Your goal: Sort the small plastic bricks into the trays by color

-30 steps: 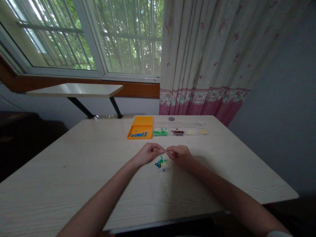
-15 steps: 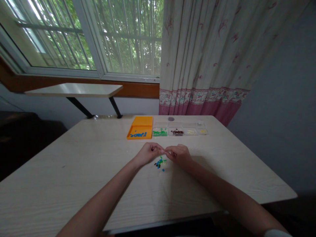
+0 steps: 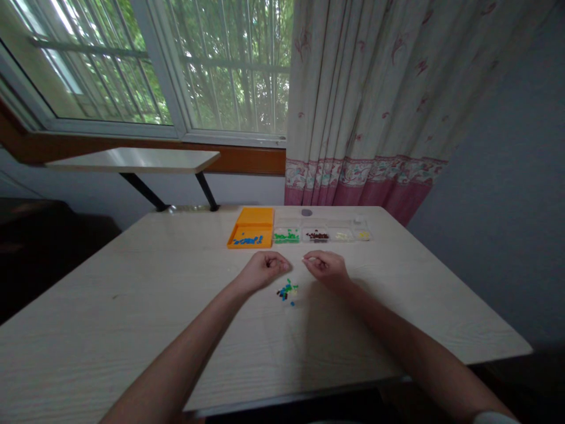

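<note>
Table point(image 3: 132, 330), window point(image 3: 132, 65), curtain point(image 3: 366, 88), perhaps beads point(image 3: 287, 291)

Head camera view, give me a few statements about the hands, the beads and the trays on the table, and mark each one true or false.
1. The small pile of mixed coloured beads lies on the pale wooden table between the two hands. True.
2. The left hand and the right hand touch each other. False: there is a gap between them.
3. The orange plastic tray holds blue beads. True.
4. The orange plastic tray stands to the right of the row of clear plastic compartments. False: it stands at their left end.
5. The left hand lies flat and open. False: its fingers are curled in.
</note>
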`<state>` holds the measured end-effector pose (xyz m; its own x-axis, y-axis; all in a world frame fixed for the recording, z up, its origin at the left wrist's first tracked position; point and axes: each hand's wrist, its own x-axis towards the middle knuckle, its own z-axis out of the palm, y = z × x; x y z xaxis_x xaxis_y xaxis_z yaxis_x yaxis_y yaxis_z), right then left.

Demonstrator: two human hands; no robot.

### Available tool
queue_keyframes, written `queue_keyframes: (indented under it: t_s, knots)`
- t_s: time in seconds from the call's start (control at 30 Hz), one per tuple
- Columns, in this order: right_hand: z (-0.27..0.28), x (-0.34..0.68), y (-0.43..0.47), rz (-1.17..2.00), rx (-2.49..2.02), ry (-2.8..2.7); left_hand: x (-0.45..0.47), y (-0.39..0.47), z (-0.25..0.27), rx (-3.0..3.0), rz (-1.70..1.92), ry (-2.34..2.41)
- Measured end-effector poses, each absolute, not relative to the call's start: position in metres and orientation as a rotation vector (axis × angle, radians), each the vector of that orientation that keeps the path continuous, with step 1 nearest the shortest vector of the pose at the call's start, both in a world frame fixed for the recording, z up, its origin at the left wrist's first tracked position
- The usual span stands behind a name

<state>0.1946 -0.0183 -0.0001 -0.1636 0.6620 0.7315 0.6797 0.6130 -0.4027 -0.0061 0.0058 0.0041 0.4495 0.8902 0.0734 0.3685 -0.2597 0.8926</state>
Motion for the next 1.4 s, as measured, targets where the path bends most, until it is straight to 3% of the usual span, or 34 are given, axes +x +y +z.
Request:
queue_keyframes:
  t_s: [0.2,0.47,1.1,1.4]
  knots:
    - [0.016,0.224,-0.006,0.177,-1.144,-1.496,-0.021,0.007,0.008,2.381,0.514,1.235]
    - [0.009,0.215,-0.011,0.238,-1.126,-1.574,-0.022,0.004,0.013,2.736,0.172,1.329]
    - [0.009,0.211,-0.015,0.189,-1.066,-1.539,-0.021,0.003,0.014,2.789,0.107,1.359]
    - [0.001,0.248,0.014,0.092,-1.412,-1.437,-0.02,0.0,0.02,2.617,0.238,1.243]
